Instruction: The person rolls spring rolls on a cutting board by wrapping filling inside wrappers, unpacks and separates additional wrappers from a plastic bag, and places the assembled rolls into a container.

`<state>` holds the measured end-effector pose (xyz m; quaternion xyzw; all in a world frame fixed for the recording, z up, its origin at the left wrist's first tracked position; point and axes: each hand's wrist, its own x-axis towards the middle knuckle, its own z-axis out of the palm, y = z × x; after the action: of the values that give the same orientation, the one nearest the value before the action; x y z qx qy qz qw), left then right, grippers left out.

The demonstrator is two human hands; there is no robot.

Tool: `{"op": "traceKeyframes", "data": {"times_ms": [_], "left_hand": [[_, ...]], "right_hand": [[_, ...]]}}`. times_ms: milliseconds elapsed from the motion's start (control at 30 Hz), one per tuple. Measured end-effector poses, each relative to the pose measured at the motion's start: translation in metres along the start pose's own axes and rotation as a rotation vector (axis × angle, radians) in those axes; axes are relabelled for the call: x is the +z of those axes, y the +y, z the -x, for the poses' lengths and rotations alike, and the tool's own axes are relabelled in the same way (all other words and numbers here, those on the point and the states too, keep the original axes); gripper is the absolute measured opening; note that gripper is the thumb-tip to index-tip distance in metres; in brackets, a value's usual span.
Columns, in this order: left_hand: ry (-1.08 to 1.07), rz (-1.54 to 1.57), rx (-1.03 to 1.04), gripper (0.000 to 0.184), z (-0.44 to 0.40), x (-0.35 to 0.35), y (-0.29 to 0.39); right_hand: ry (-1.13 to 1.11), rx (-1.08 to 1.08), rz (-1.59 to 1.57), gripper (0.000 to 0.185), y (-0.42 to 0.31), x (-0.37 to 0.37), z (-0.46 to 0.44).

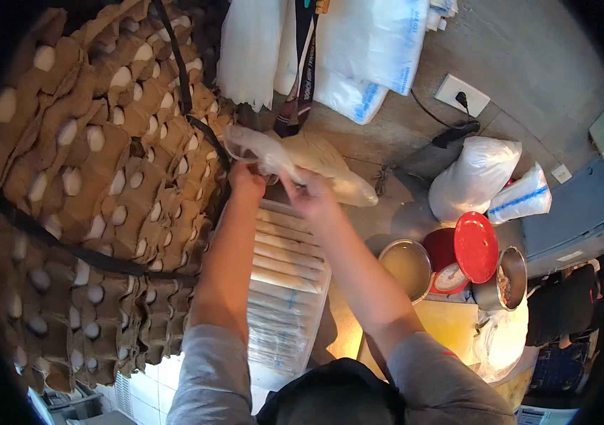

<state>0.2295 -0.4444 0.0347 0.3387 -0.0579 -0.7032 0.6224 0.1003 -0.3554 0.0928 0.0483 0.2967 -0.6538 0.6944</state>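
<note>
A clear plastic bag (327, 164) with pale, cream-coloured contents lies across the space in front of me, its loose open end bunched to the left. My left hand (248, 180) is closed at the lower edge of that bunched plastic. Beside it, my right hand (308, 191) pinches the bag's neck. Some fingertips are hidden by the plastic and the hands themselves. Just below my hands stands a white crate (321, 290) holding a row of long pale packages (284, 258) in clear wrap.
Stacked egg trays (103, 184), bound by black straps, fill the left. White plastic bags (366, 49) hang at the back. On the right are a red scale (449, 278), a metal pot (406, 268), another metal pot (488, 294) and a full white bag (473, 177). A wall socket (462, 95) holds a plug.
</note>
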Motion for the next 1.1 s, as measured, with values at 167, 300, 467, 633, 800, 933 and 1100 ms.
{"op": "traceKeyframes", "data": {"times_ms": [167,300,467,633,800,933,1100], "left_hand": [[-0.031,-0.005,-0.035,0.078,0.057,0.014,0.025],[0.121,-0.373,-0.068,0.071,0.045,0.013,0.030],[0.216,-0.109,0.055,0.048,0.005,-0.009,0.017],[0.047,0.016,0.024,0.043,-0.010,0.001,0.014],[-0.219,-0.203,-0.078,0.047,-0.082,-0.029,-0.013],[-0.589,-0.717,0.032,0.051,-0.175,-0.093,-0.048],[-0.155,-1.471,-0.175,0.051,-0.101,-0.059,0.002]], "right_hand": [[0.077,0.056,0.007,0.026,0.063,0.008,-0.025],[0.052,0.013,0.062,0.029,0.063,0.017,0.001],[-0.156,0.259,0.201,0.028,0.028,0.010,0.045],[-0.178,-0.237,0.807,0.036,-0.035,-0.024,0.083],[0.469,-0.311,1.134,0.041,-0.066,-0.078,0.005],[0.263,0.060,0.728,0.044,-0.066,-0.105,-0.031],[0.081,0.232,0.304,0.036,-0.053,-0.142,-0.063]]}}
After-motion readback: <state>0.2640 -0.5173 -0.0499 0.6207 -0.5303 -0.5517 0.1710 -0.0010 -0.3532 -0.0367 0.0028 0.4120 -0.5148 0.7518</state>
